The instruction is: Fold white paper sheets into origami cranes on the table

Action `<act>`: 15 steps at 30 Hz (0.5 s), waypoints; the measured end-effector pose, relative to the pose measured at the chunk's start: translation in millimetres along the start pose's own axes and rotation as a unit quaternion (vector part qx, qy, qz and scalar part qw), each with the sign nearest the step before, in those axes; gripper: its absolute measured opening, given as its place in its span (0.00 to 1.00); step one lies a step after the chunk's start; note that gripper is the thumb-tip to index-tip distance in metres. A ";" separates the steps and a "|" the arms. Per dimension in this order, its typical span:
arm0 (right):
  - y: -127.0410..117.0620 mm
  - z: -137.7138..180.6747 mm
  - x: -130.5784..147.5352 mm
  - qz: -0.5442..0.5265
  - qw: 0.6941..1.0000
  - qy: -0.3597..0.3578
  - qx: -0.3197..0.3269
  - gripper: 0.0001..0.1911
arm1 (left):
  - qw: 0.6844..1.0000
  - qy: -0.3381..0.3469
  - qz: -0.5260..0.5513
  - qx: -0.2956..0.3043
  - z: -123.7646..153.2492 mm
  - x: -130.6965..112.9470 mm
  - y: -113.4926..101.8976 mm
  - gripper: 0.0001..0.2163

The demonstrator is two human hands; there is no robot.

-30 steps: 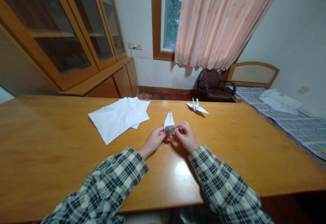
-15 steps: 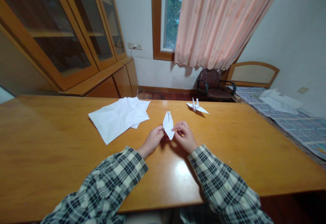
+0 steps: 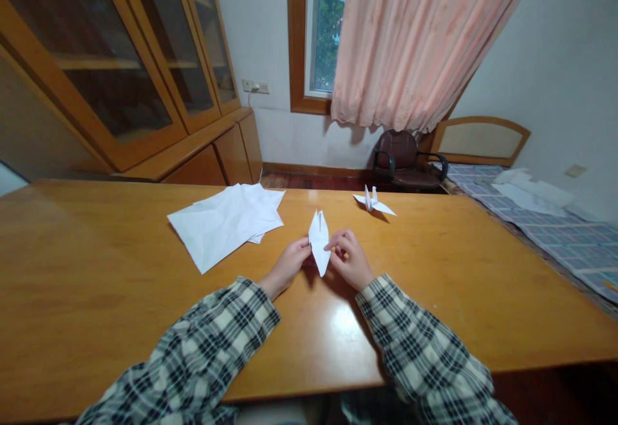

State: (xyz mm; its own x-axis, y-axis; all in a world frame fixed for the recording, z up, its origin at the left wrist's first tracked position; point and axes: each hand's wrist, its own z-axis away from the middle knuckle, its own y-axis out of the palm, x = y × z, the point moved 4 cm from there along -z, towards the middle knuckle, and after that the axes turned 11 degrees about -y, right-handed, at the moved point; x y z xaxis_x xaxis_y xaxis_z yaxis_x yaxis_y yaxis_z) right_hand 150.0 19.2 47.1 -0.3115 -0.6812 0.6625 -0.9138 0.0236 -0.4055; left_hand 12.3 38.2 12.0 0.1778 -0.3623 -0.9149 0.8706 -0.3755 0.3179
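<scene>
Folded paper [image 3: 318,238] is extending nearer than before, left grip [image 3: 291,261] pinching its left edge, right grip [image 3: 353,260] touching its right, pinch unclear.

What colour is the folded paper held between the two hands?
White: the folded paper shows best in the head view.

forward, downward head view over table [image 3: 120,302]

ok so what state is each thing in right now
Folded paper, pointed, split at its far tip, held by the left hand, right hand touching it
Paper crane, folded, wings spread
White sheets, flat, creased, overlapping
Curtain, partly covering the window
Cabinet doors, shut
</scene>
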 end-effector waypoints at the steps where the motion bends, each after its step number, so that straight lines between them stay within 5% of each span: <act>1: -0.2 0.0 0.1 0.003 1.000 0.003 -0.001 0.06 | 1.000 0.000 0.000 0.000 0.4 -0.3 0.5 0.15; 15: 1.1 1.5 -5.0 0.005 1.000 0.003 -0.009 0.15 | 1.000 -0.001 -0.030 -0.008 0.3 0.4 -0.7 0.14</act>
State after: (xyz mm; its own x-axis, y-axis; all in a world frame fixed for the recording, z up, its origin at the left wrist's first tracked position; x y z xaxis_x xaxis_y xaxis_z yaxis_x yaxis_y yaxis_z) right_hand 150.9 21.6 42.4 -0.3217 -0.6772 0.6617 -0.9150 0.0427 -0.4012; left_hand 11.6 38.1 11.5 0.1251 -0.3412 -0.9316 0.8866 -0.3831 0.2593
